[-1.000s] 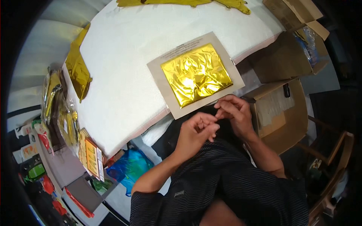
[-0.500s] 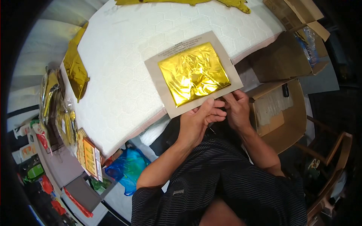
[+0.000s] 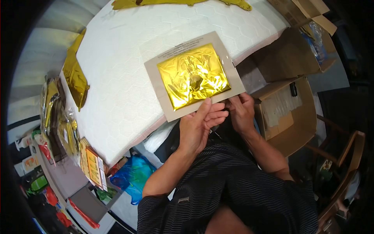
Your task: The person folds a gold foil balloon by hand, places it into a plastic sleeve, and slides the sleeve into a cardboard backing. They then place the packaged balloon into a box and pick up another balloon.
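Note:
A flat packet (image 3: 155,76) holds a folded sheet of shiny gold foil (image 3: 193,76) against a grey-beige backing with small print along its far edge. It is tilted above the near side of the white mattress. My left hand (image 3: 196,126) grips the packet's near edge, thumb on top near the foil and the other fingers curled at the edge. At the near right corner, my right hand (image 3: 242,113) is closed on the packet, its fingertips partly hidden by it. Flat gold foil shapes lie at the mattress's far edge (image 3: 179,4) and left edge (image 3: 76,74).
Open cardboard boxes (image 3: 288,142) stand to the right, one holding clear plastic sleeves (image 3: 280,111). Bagged gold packets (image 3: 66,128) hang or stack at the left beside a printed card (image 3: 95,167). A blue plastic bag (image 3: 134,175) sits below the mattress (image 3: 117,97); a wooden chair (image 3: 346,171) is at right.
The packet and both hands have shifted slightly left in view, along with a small camera shift. My grip looks the same.

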`<state>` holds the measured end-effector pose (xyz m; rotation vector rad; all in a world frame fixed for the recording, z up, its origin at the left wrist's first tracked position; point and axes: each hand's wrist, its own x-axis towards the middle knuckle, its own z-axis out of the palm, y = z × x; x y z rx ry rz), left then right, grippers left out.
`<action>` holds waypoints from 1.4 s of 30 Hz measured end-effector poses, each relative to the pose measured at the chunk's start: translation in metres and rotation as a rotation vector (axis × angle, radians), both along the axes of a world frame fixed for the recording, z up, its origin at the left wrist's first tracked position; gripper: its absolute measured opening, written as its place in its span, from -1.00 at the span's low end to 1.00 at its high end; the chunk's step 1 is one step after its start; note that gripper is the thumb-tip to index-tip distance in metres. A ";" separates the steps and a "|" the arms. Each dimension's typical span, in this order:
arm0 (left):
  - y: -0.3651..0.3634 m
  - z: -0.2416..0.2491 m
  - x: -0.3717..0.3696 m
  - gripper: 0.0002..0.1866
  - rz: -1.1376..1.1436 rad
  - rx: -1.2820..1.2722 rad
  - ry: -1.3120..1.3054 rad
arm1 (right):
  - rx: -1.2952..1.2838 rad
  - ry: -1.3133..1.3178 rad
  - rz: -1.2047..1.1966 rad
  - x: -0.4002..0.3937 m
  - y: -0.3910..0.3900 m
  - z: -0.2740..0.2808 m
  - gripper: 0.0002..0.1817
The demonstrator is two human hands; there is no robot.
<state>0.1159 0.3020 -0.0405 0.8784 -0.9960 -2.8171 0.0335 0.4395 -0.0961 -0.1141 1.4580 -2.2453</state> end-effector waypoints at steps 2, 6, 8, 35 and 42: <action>0.000 0.001 -0.001 -0.67 0.003 -0.006 -0.013 | -0.015 -0.018 -0.067 0.000 -0.009 0.003 -0.83; -0.001 0.001 0.000 -0.67 0.019 -0.013 -0.016 | 0.018 -0.032 -0.045 -0.002 -0.011 0.000 -0.85; -0.001 0.000 0.000 -0.66 0.025 0.001 -0.016 | -0.022 -0.009 -0.028 -0.004 -0.008 -0.008 -0.82; 0.017 0.000 -0.002 -0.68 0.145 0.035 0.027 | 0.481 0.425 -0.046 -0.007 -0.008 0.012 -0.82; 0.017 0.005 -0.002 -0.67 0.159 0.030 0.003 | 0.403 0.322 -0.004 -0.004 -0.003 0.028 -0.81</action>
